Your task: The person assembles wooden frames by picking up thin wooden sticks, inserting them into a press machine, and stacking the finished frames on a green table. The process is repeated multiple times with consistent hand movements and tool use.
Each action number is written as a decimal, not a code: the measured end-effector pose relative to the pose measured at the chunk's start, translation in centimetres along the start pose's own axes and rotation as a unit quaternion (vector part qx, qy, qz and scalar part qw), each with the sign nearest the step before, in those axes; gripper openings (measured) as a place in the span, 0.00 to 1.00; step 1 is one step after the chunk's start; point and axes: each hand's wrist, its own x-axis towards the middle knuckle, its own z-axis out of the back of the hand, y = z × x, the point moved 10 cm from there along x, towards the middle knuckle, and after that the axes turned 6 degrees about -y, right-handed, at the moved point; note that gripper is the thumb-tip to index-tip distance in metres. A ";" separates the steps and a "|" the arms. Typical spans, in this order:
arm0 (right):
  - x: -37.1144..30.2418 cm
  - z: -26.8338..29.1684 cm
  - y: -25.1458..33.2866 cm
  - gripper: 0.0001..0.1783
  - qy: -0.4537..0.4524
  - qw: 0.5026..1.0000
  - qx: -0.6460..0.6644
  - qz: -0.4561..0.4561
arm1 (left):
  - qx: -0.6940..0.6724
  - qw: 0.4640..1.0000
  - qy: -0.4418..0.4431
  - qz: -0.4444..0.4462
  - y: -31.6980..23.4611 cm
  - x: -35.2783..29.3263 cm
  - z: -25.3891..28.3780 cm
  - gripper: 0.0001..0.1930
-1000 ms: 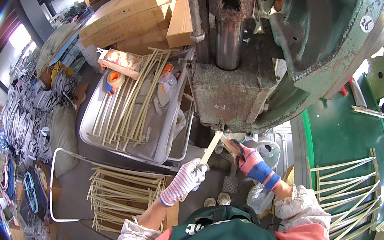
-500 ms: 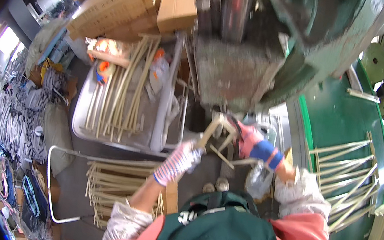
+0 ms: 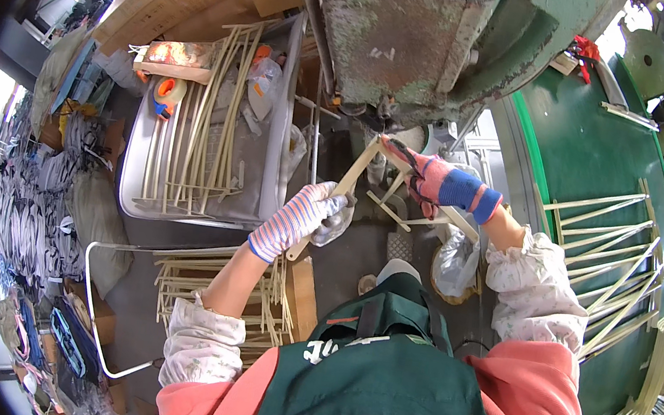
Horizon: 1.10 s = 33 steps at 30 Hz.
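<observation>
My left hand (image 3: 301, 218), in a white glove with red and blue stripes, is closed around a pale, flat slat (image 3: 358, 169) that slants up to the right. The upper end of this slat meets other pale strips at a corner just below the head of a green machine (image 3: 397, 43). My right hand (image 3: 436, 180), in a pink and blue glove with dark patches, grips the strips beside that corner. More thin pale pieces (image 3: 389, 210) hang below the right hand; how they join is partly hidden by the fingers.
A grey-white tray (image 3: 132, 171) at left holds long pale strips, an orange tape roll (image 3: 168, 91) and a plastic bag. Stacked slats (image 3: 229, 278) lie below it, beside a white bent tube (image 3: 90, 280). At right, a green table (image 3: 544, 144) carries slatted frames (image 3: 608, 263).
The whole view has shifted, with the machine now higher in the picture. Both hands still grip the strips; the corner sits slightly farther from the machine head, and more of the left slat shows.
</observation>
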 end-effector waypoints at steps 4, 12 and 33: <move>0.2 0.2 0.1 0.41 0.002 1.000 -0.018 -0.003 | -0.032 0.999 0.016 -0.010 -0.1 0.0 0.1 0.05; -1.1 1.2 -1.3 0.29 -0.082 0.992 0.078 0.055 | -0.041 0.997 -0.045 -0.038 -1.2 1.4 0.9 0.07; -2.2 2.5 -4.4 0.07 -0.120 0.983 0.140 0.018 | -0.050 0.998 -0.037 0.000 -1.4 1.9 1.9 0.07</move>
